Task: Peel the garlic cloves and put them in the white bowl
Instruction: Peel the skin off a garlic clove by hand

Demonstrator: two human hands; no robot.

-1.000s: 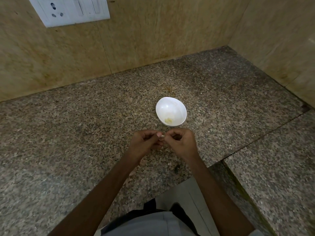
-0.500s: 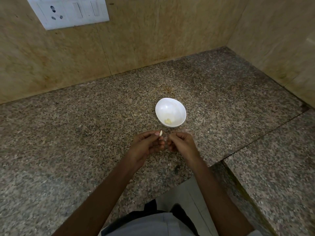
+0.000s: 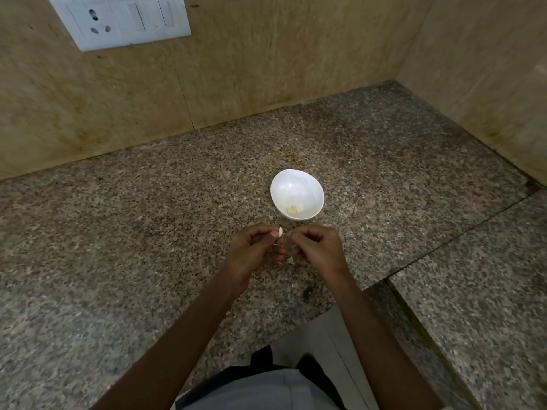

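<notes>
Switch plate point(image 3: 124, 19) sits top left on the back wall point(image 3: 266, 69). The wall meets the counter point(image 3: 118, 232) in a straight line slanting up to the rt. Left part of the counter is bare speckled stone, w/ plenty of room.

L hand point(image 3: 254, 250) is over the counter near its front edge. Thumb & fingertips pinch a garlic clove point(image 3: 280, 231), other fingers curled under. The clove pokes up, pale and mostly bare.

White bowl point(image 3: 297, 194) stands just beyond both hands, not touching them, w/ a few peeled bits point(image 3: 292, 209) at its near side.

R hand point(image 3: 316, 247) is just beside the L, fingers curled in, thumb & forefinger nipping a thin pale sliver of peel point(image 3: 291, 258).

To the rt a seam crosses the stone to a second slab point(image 3: 473, 291), whose front edge sits nearer the person. Side wall point(image 3: 488, 69) closes the corner.
</notes>
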